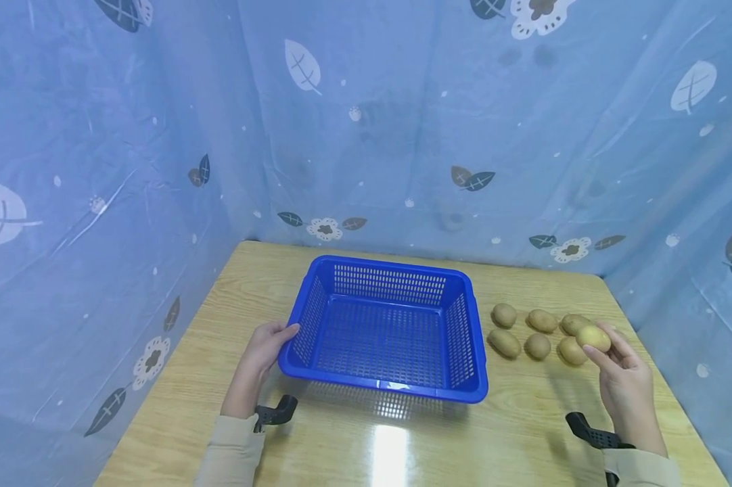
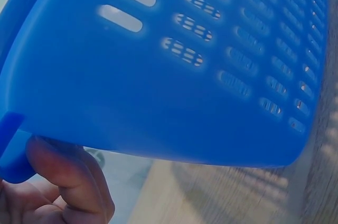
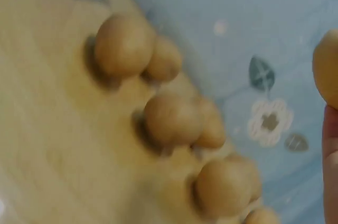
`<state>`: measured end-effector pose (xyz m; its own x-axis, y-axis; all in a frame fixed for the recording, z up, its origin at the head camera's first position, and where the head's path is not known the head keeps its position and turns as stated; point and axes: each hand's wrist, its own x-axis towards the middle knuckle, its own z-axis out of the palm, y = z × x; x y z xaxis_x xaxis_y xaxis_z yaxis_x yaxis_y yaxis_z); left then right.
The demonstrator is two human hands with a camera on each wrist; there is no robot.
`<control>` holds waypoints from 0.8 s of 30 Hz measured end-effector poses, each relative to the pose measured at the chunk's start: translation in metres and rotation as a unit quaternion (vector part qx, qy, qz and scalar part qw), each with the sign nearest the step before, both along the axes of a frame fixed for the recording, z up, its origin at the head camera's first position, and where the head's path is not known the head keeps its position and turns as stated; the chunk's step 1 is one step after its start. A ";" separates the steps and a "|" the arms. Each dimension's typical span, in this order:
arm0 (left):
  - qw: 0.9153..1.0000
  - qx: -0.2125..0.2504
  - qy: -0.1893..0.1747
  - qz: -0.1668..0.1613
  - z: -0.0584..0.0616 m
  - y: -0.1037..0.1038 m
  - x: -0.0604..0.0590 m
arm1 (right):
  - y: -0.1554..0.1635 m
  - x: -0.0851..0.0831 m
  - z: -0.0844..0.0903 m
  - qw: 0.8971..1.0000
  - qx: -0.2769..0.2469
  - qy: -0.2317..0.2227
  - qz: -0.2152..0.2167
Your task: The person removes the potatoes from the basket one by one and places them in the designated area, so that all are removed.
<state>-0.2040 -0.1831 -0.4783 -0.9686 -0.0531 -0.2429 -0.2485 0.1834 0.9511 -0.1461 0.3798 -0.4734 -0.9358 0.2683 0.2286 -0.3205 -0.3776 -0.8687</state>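
An empty blue plastic basket (image 1: 308, 297) with slotted walls is over the middle of the table. My left hand (image 1: 265, 346) grips its left rim, thumb on top. In the left wrist view, curled fingers (image 2: 68, 176) hook under the rim beside the basket's outer wall (image 2: 121, 97). My right hand (image 1: 628, 379) pinches a pale potato (image 1: 593, 337) between thumb and fingers, above the right end of the potato group. At the right wrist view's edge only part of this held potato (image 3: 327, 71) shows. Several other potatoes (image 1: 538, 346) lie in two rows right of the basket.
The wooden table (image 1: 500, 433) has a bright glare spot near the front. A blue curtain (image 1: 390, 155) with leaf and flower prints hangs behind and at both sides. Each wrist wears a black mount (image 1: 603, 438).
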 end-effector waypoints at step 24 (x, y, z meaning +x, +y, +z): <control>1.000 -0.009 -0.008 -0.005 0.004 0.000 0.001 | 0.062 0.006 -0.058 0.953 0.098 -0.264 -0.109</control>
